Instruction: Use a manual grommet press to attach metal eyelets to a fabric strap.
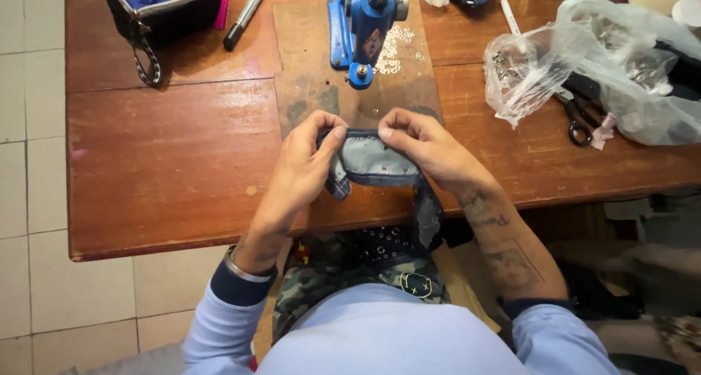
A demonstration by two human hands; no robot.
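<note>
Spanning the scene, the wooden worktop [168, 156] carries a blue hand press [365, 24] at its far edge, straight beyond the denim piece [376, 159]. That piece lies long axis left to right at the near edge, with the left hand [307, 167] and right hand [423, 145] each pinched shut on one end, equally near.

Soft, even daylight lit the worktop [168, 156]. Glare whitened the plastic bags [613, 61]; edges bowed slightly and shadows stayed faint.
</note>
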